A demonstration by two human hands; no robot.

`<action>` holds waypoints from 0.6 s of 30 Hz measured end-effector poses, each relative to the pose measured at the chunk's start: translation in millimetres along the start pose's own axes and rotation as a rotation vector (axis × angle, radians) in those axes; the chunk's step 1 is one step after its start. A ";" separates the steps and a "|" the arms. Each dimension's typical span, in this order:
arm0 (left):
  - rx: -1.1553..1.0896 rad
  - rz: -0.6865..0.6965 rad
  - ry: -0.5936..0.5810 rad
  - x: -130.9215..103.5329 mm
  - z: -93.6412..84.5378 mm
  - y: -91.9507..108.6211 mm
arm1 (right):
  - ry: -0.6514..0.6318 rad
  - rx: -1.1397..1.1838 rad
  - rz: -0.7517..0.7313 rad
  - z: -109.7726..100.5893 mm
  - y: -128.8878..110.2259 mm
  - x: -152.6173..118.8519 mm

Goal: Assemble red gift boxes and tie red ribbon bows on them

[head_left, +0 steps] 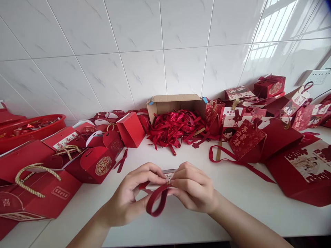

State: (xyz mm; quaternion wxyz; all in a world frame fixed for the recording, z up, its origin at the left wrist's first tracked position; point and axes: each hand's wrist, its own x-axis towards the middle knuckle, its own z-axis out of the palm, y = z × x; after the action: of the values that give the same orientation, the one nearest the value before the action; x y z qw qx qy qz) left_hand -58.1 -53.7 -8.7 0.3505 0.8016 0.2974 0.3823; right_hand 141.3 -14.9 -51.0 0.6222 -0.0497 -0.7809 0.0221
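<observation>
Both my hands meet over the white table, holding a small red-and-white gift box (169,175) between them. My left hand (129,193) grips its left side, with thumb below and fingers bent over the top edge. On the other side my right hand (195,186) pinches the top edge, its fingertips close to the left ones. A dark red ribbon loop (162,201) hangs from the box's top toward me. Most of the box is hidden behind my fingers, and what the fingertips pinch at the loop's base is too small to make out.
Behind my hands, an open cardboard box (178,98) lies with red ribbons (178,127) spilling out. Red gift boxes (94,165) crowd the left, some with gold rope handles (28,168). More red boxes (248,139) and a loose ribbon (241,164) lie right. A red basket (60,122) stands far left.
</observation>
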 end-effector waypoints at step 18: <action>0.192 0.142 0.269 1.5 20.0 -15.0 | -0.089 0.233 0.274 -10.2 1.0 12.2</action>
State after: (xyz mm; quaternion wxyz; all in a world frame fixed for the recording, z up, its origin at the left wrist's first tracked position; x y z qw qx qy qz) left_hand -44.0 -50.6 -29.1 0.2015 0.7920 0.3195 0.4797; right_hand 148.6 -12.8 -37.0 0.5800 -0.0819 -0.7857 0.1991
